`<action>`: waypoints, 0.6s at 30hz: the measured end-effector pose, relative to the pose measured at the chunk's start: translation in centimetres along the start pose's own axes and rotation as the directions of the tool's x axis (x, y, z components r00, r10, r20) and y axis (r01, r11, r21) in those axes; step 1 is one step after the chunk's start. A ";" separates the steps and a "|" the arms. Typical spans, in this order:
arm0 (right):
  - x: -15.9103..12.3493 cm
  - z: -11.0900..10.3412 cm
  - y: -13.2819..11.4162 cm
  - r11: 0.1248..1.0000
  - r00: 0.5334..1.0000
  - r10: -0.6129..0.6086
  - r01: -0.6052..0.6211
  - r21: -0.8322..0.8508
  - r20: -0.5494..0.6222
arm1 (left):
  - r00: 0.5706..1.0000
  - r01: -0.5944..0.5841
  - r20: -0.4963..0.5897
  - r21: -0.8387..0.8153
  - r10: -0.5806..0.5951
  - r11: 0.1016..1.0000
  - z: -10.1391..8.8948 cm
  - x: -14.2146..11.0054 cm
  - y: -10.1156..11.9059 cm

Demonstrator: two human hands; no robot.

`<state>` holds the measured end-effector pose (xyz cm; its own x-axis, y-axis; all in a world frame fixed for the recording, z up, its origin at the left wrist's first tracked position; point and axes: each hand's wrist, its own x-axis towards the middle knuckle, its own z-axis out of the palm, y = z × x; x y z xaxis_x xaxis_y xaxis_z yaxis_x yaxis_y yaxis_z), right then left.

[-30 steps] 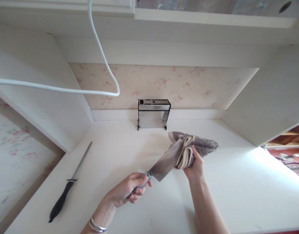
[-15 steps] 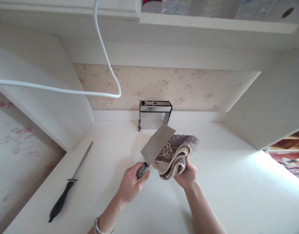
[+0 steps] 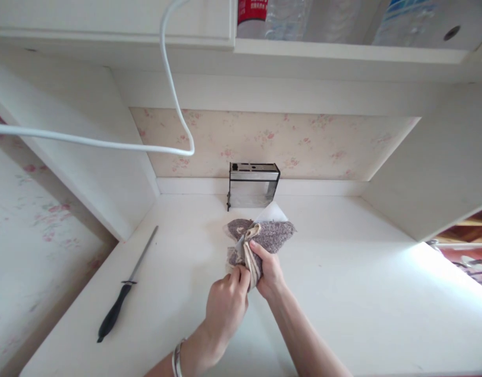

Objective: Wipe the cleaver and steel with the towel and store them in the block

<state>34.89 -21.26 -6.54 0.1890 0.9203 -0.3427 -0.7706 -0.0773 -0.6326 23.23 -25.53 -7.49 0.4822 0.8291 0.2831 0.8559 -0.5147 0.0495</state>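
My right hand [image 3: 271,273] is closed on a folded brown-and-beige towel [image 3: 275,236], the thumb pressing on its folded edge. The towel is wrapped around the blade of a cleaver [image 3: 274,211], whose bright far corner sticks out above the cloth. Close on the left, my left hand [image 3: 227,299] has its fingers curled around the cleaver's handle, which the hand itself hides. Both hands are over the white counter, nearly touching each other at the towel's lower end.
A metal knife holder [image 3: 251,192] stands at the back wall. On the counter's left lies a sharpening steel [image 3: 115,313] with a black handle. A white cable [image 3: 107,144] hangs across the upper left. Bottles [image 3: 286,18] stand on the shelf [image 3: 343,51] overhead.
The towel has come over from beside the blade to wrap around it, covering most of it. My right hand has moved left, close to my left hand. The view has shifted slightly.
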 end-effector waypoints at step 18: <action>4.3 -6.0 -12.9 0.969 0.967 -0.235 0.223 0.110 0.102 | 0.943 0.331 0.274 -0.757 -0.187 0.564 -7.5 -4.0 -4.3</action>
<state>49.25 -18.59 -4.00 0.3015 0.9468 -0.1122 -0.7709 0.1728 -0.6131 16.25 -28.28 -1.65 0.3457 0.9383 -0.0042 0.5009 -0.1807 0.8464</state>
